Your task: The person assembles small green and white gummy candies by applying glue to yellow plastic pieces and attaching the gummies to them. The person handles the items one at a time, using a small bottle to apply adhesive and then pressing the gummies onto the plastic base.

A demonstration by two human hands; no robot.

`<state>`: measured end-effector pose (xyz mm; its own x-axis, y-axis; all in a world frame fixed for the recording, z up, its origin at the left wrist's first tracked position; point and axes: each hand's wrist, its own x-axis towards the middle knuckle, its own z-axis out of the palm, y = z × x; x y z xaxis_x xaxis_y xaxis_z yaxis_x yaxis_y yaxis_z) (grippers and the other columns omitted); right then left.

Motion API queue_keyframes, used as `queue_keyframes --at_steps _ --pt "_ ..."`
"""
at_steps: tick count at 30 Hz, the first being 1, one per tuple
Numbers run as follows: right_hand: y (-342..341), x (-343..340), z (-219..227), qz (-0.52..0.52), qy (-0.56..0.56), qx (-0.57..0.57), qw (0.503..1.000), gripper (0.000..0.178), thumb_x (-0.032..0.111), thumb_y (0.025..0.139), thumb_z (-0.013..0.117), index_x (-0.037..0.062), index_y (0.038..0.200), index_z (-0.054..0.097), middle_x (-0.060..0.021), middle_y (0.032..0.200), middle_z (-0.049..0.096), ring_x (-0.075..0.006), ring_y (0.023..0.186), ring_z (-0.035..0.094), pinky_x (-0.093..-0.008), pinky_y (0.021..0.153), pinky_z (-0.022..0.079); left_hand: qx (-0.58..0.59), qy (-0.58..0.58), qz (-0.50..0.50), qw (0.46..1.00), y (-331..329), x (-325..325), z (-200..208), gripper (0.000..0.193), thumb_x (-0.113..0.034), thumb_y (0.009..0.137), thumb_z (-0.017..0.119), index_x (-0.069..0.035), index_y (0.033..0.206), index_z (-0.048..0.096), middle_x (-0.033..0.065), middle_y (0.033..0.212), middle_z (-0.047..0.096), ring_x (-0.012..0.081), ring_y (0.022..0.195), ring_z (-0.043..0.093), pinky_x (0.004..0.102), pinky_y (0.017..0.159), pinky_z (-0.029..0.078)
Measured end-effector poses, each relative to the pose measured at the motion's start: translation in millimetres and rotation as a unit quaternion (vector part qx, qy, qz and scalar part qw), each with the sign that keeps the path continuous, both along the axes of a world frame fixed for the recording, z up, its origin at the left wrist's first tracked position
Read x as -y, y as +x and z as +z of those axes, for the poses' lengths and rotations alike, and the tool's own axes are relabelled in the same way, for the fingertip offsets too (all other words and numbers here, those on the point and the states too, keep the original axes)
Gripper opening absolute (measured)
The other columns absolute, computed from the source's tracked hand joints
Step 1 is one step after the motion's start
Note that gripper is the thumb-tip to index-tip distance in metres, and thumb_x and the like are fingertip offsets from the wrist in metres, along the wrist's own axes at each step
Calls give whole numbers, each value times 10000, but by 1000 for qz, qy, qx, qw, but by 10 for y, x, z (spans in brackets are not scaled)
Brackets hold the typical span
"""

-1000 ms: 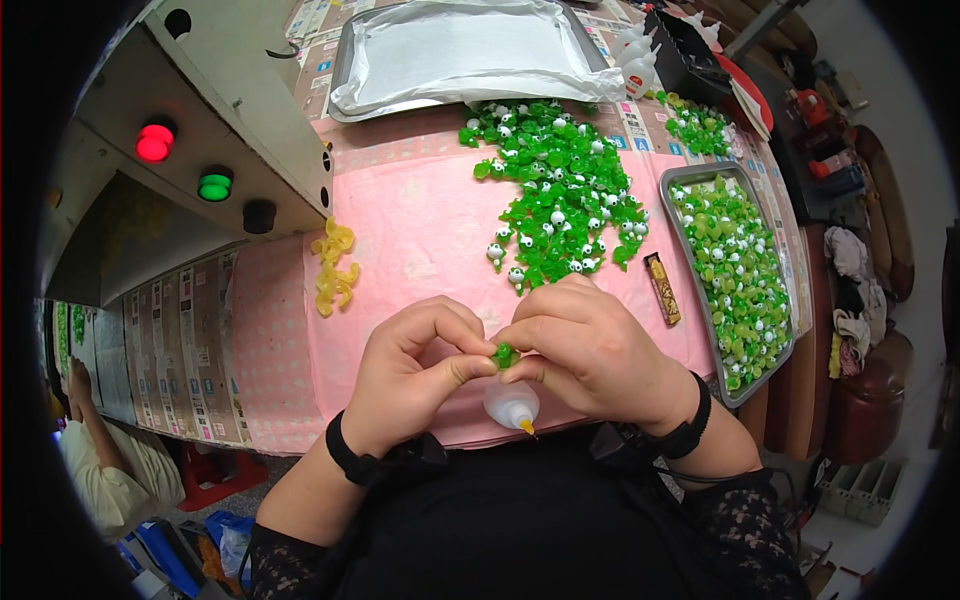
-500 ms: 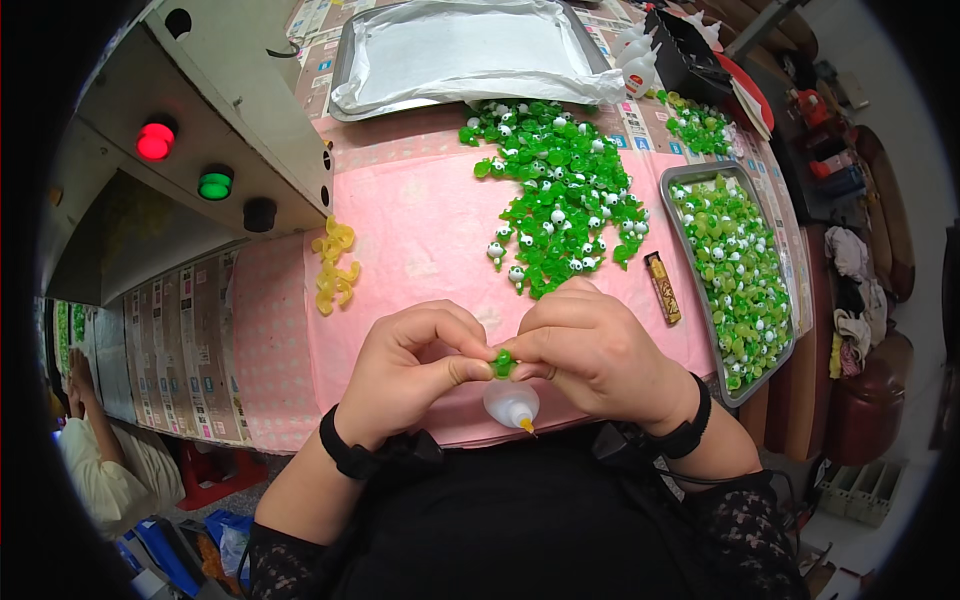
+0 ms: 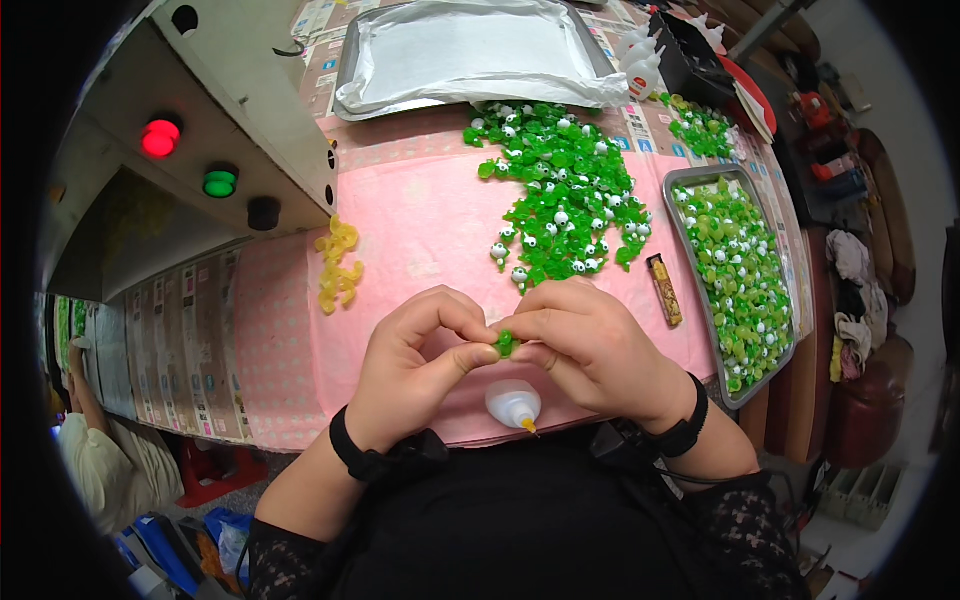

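Between my two hands is a small green translucent plastic piece (image 3: 506, 344), pinched by the fingertips from both sides. My left hand (image 3: 412, 352) is closed on its left side with thumb and forefinger. From the right, my right hand (image 3: 598, 345) grips it the same way. The fingers cover most of the piece. Just below the hands lies a white squeeze bottle (image 3: 513, 404) with a thin yellow nozzle tip, on a pink sheet (image 3: 420, 215). Beyond the hands spreads a pile of green pieces (image 3: 568, 190), many bearing white balls with black dots like eyes.
A metal tray (image 3: 668, 205) of similar green pieces stands at the right. Yellow curled pieces (image 3: 338, 262) lie left, beside a machine with a red light (image 3: 160, 138). A paper-lined tray (image 3: 350, 75) is at the back. A narrow packet (image 3: 663, 290) lies near the right tray.
Both hands and the green piece have shifted slightly away from my body, and more of the bottle shows below them. The piece looks slightly turned between the fingers.
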<state>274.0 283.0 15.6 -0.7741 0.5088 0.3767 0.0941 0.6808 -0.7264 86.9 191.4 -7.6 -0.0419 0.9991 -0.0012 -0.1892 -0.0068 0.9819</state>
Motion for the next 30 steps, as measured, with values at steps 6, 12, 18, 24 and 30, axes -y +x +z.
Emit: queue_keyframes --at_steps 6,12,18,24,30 --pt "26 53 77 -14 -22 54 998 213 166 748 756 67 920 676 -78 862 613 -262 803 584 -367 737 432 -71 -10 -42 997 -56 55 125 132 32 827 673 0 948 630 72 966 617 156 939 585 292 846 473" --pt "310 35 -22 -96 -40 121 987 206 160 755 754 66 917 671 -75 873 616 -254 808 602 -366 735 432 -484 60 61 871 -539 79 316 116 -7 799 644 -7 911 615 116 933 613 245 819 607 330 711 495" --pt "582 -66 -27 -132 32 139 981 201 136 775 707 72 959 655 -67 914 621 -249 841 611 -366 744 429 -559 -46 93 823 -875 84 266 168 39 750 655 8 881 554 130 823 533 277 724 573 345 663 454" --pt "1165 -428 144 -326 125 196 916 203 121 784 699 44 970 670 -104 966 633 -280 858 614 -387 764 450 -541 -55 99 833 -870 95 230 155 45 749 659 22 876 572 129 819 539 260 701 564 336 656 451" --pt "1421 -532 330 -413 158 128 888 232 61 824 674 4 1048 674 -146 1005 642 -251 839 619 -342 728 491 -492 -15 136 860 -805 71 260 128 63 782 640 25 893 590 88 829 582 170 686 562 282 641 445"
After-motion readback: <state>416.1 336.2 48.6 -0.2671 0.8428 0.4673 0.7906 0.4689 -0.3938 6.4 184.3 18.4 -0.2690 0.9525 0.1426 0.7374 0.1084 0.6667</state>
